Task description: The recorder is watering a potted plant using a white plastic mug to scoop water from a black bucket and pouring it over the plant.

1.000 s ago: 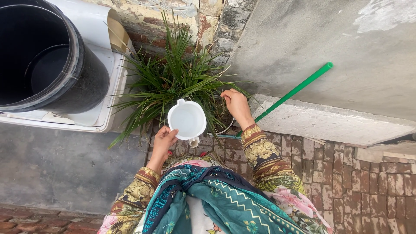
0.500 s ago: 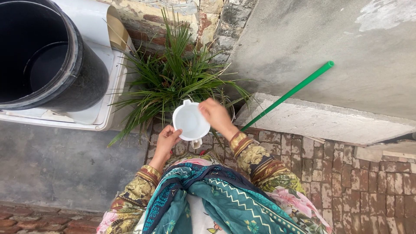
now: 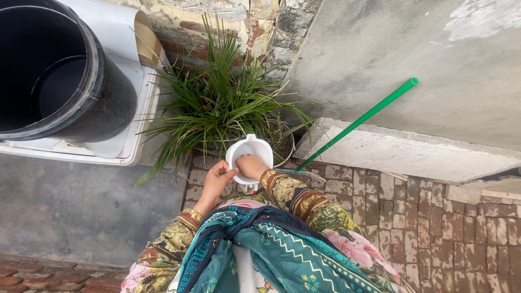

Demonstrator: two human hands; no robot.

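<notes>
The white plastic jug (image 3: 248, 154), likely light, rigid and smooth, hangs over the brick floor (image 3: 434, 217) beside the potted plant (image 3: 222, 103), left hand (image 3: 218, 179) curled on its rim, right hand (image 3: 253, 166) reaching inside.

Floral olive sleeves, gold-banded cuffs; teal zigzag-patterned scarf.

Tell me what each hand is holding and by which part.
The left hand grips the white plastic jug by its near rim. The right hand reaches into the jug's mouth; whether it grips anything cannot be told.
</notes>
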